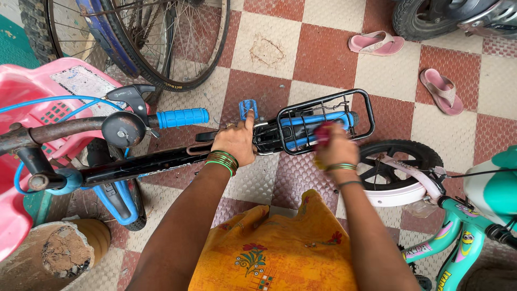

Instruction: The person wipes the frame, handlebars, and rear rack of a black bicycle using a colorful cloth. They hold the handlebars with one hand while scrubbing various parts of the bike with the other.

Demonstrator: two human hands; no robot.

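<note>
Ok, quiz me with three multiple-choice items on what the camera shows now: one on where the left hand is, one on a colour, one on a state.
1. Where is the left hand?
A. On the small bicycle's frame, forefinger up by the blue pedal
B. On the pink sandals
C. On the big spoked wheel

2. What colour is the handlebar grip?
A. Red
B. Blue
C. Yellow

3. How does the right hand show?
A. Sharp, lying open and flat on the floor
B. Out of view
C. Motion-blurred at the black rear rack, with something reddish at its fingers

Answers:
1 A: the palm lies on the black frame and the finger points at the pedal.
2 B: the ribbed grip beside the brake lever is bright blue.
3 C: the hand is smeared against the rack wires; what the reddish thing is cannot be told.
</note>
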